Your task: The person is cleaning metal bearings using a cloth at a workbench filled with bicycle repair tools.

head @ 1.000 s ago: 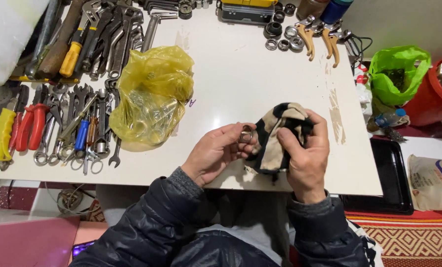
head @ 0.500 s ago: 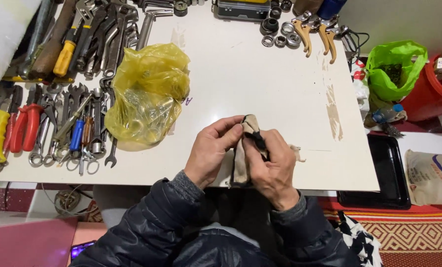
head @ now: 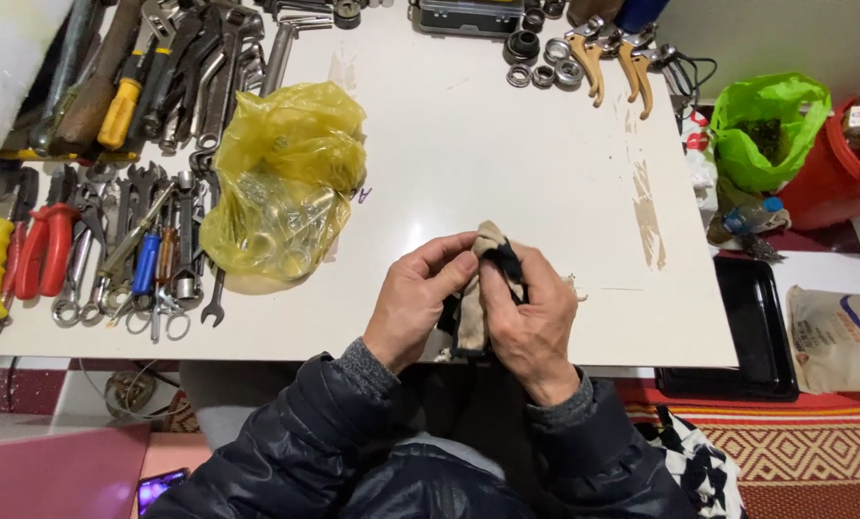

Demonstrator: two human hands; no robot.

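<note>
Both hands closed on a beige-and-black rag (head: 478, 288) at the near edge of the white table (head: 468, 144): left hand (head: 415, 303) pinching, right hand (head: 531, 312) wrapped round. Yellow bag (head: 286, 183) to the left.

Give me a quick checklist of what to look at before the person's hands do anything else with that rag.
1. Left hand grips the rag: ok.
2. Right hand grips the rag too: ok.
3. Anything wrapped inside the rag: cannot tell, the cloth and fingers hide it.
4. Bare white table ahead of the hands: ok.
5. Yellow plastic bag lies apart from the hands, to their left: ok.
6. Wrenches lie flat along the table's left edge: ok.
</note>
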